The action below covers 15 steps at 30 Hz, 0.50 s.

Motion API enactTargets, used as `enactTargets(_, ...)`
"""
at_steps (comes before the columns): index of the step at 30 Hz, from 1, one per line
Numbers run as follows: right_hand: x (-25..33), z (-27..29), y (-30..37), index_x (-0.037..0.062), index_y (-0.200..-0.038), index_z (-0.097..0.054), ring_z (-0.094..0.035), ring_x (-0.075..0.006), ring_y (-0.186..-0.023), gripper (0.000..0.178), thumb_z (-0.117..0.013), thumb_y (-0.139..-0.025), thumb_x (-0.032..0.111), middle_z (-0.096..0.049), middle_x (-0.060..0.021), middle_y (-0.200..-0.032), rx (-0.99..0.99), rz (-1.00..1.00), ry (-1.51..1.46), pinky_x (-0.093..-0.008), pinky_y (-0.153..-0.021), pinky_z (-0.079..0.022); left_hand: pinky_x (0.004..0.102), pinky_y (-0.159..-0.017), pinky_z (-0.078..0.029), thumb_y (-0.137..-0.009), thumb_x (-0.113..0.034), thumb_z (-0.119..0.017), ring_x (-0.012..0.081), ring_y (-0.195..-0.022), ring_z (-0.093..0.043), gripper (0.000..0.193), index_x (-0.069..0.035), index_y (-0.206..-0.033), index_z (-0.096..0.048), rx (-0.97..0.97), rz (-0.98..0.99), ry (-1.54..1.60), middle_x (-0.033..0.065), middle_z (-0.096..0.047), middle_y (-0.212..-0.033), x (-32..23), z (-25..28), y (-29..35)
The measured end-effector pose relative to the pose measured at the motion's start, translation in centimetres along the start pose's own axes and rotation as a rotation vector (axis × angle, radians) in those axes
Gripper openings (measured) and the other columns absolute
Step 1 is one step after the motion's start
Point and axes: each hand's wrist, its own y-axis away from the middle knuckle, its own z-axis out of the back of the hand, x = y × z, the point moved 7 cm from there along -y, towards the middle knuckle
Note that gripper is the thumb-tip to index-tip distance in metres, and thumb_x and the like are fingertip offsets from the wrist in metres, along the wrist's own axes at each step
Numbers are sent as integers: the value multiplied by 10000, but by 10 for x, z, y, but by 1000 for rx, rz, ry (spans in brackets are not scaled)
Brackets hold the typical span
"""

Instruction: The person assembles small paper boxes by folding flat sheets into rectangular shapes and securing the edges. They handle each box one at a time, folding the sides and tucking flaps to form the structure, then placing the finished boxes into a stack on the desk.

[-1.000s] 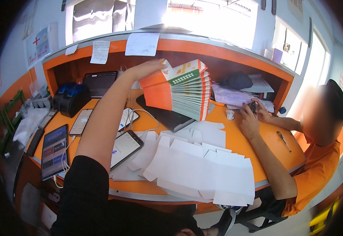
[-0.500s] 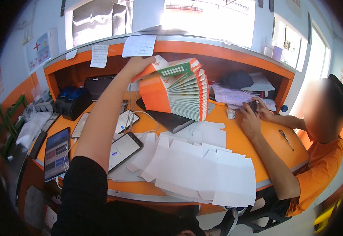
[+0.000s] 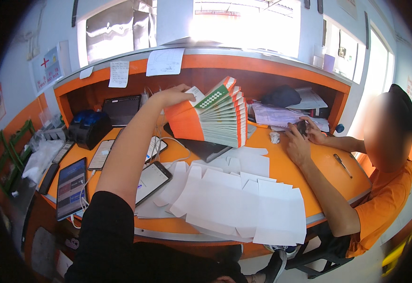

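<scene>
My left hand (image 3: 175, 95) reaches across the desk to the upper left corner of a fanned stack of flat folded cartons (image 3: 222, 120), orange, white and green. Its fingers are together against the top carton, gripping its edge as far as I can see. The stack leans upright over a dark closed laptop (image 3: 203, 148). Nearer to me lie several white unfolded carton blanks (image 3: 243, 203), overlapping and jutting past the desk's front edge. A small patch of skin at the lower edge, likely my right hand (image 3: 225, 279), is near my lap; its fingers are hidden.
Phones (image 3: 151, 181) with cables and a tablet (image 3: 72, 188) lie left of the blanks. A black printer-like device (image 3: 90, 128) stands behind them. At right a co-worker in an orange shirt (image 3: 385, 203) holds a small dark object. A pen (image 3: 343, 166) and papers (image 3: 281, 115) are nearby.
My left hand has come down a little with the top carton, which was raised and tilted above the stack and now lies against the others. The view has shifted slightly.
</scene>
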Motion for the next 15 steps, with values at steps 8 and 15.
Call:
enactTargets(8,-1,2,0,82,-1257,-463,-554,-258,-985,411,-557,-929,313,-573,-147,-1112,-13,9,7,-367,-877,-445,613,-1025,-316,-691,-445,-620,368,-1359,-299,820,-244,-1433,-334,-61,0,-488,98,-305,-1497,-56,-50,19)
enactTargets(15,-1,2,6,101,-1282,-457,-572,-271,-969,420,-536,-939,328,-568,-147,-1123,49,64,66,-397,-844,-462,676,-1023,-258,-700,-429,-594,390,-1386,-228,817,-303,-1449,-295,-73,-58,-436,44,-226,-1538,-44,-53,12)
